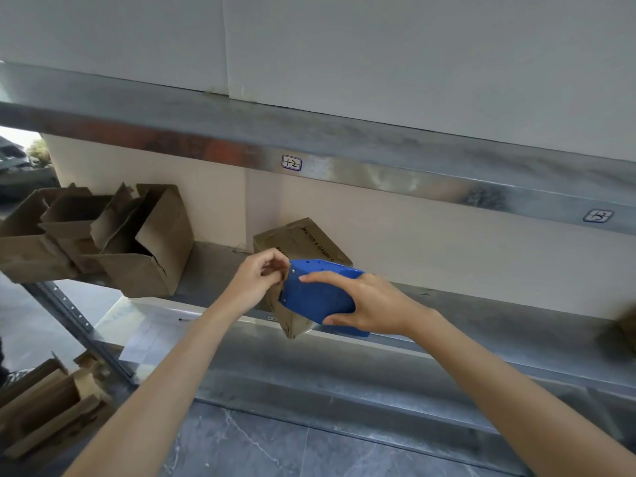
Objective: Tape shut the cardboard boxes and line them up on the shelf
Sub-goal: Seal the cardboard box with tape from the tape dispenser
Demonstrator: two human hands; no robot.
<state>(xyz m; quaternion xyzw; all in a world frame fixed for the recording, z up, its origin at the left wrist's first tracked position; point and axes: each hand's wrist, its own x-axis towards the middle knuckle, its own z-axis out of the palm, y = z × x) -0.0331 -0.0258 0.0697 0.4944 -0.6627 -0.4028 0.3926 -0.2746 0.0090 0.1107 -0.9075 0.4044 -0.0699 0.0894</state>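
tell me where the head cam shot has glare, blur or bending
Head view: glare patches on the upper shelf's metal beam; shelf lines bow from the wide-angle lens; the box at the right edge is smeared; the blue tape dispenser and both hands are fairly sharp.

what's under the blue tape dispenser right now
A closed brown cardboard box on the metal shelf. The blue plastic tape dispenser and both hands cover its near face, so any tape there is hidden.

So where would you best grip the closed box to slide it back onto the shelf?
Grip the closed box by its two side faces from the front: it sits skewed, one corner overhanging the shelf edge. The right hand holds the blue tape dispenser against it.
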